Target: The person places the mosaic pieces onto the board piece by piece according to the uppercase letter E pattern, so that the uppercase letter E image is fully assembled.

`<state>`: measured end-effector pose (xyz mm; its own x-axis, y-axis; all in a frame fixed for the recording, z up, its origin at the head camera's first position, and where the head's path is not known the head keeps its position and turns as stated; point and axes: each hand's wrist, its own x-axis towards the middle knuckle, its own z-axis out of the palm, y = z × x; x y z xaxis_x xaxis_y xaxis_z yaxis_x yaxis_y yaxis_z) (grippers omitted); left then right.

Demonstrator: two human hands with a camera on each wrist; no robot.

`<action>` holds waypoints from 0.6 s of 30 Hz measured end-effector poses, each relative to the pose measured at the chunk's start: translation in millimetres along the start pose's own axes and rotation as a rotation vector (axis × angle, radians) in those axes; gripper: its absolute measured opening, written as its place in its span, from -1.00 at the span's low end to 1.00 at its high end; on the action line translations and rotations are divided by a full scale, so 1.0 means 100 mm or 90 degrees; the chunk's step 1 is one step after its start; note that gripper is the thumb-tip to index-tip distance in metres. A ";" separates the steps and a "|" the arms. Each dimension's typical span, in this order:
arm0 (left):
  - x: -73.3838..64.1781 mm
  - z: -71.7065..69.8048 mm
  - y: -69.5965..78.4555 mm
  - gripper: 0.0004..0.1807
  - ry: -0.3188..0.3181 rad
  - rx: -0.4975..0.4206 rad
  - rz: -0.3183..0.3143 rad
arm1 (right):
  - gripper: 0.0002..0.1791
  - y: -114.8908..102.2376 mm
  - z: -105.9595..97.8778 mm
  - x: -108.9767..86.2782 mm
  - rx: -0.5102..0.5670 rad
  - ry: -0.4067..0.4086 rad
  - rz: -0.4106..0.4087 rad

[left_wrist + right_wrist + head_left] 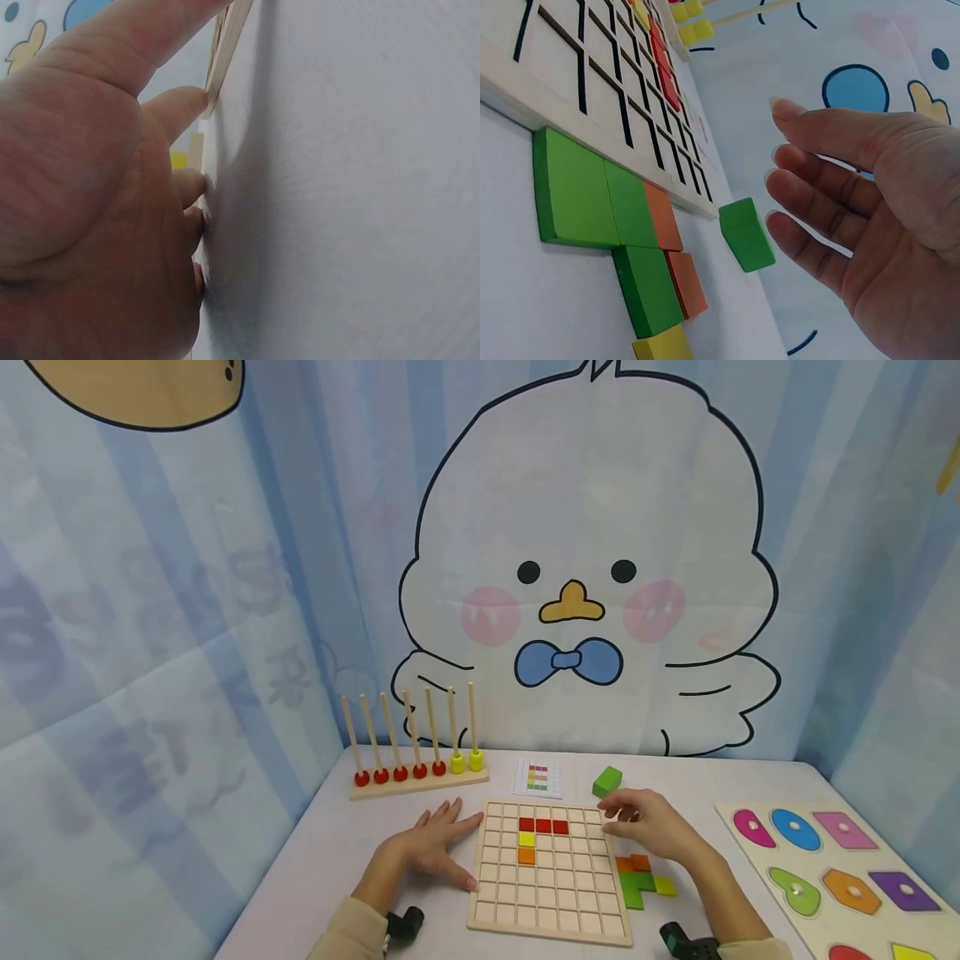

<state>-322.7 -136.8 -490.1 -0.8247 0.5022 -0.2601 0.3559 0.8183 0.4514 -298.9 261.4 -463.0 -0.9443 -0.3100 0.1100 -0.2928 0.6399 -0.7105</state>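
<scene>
A wooden grid board (547, 893) lies on the table, with a row of red tiles (543, 826), a yellow tile (527, 839) and an orange tile (527, 856) in its cells. My left hand (426, 847) is spread flat at the board's left edge, thumb and index finger at the rim. Over the board's upper right edge hovers my right hand (656, 827); its fingers bend loosely around nothing in the right wrist view. Below it, green tiles (574, 191), orange tiles (686, 283) and a yellow tile (665, 345) lie along the board's right side.
A green block (607, 782) stands behind the board, near a pattern card (537, 778). At the back left is a bead rack (420, 786) with upright pegs and red and yellow beads. A shape puzzle board (813, 852) lies at the right. Curtains enclose the table.
</scene>
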 end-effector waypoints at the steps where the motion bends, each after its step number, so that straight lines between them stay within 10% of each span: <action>1: 0.00 0.00 0.00 0.21 0.000 0.000 0.001 | -0.68 0.02 -0.01 -0.01 -0.001 -0.004 0.005; 18: 0.01 0.01 -0.02 0.21 0.000 0.002 0.004 | -0.69 0.27 -0.22 -0.15 0.025 -0.106 0.071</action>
<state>-324.2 -137.8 -492.1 -0.8227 0.5072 -0.2567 0.3628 0.8162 0.4497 -295.7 298.4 -468.7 -0.9316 -0.3534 -0.0850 -0.1793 0.6501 -0.7384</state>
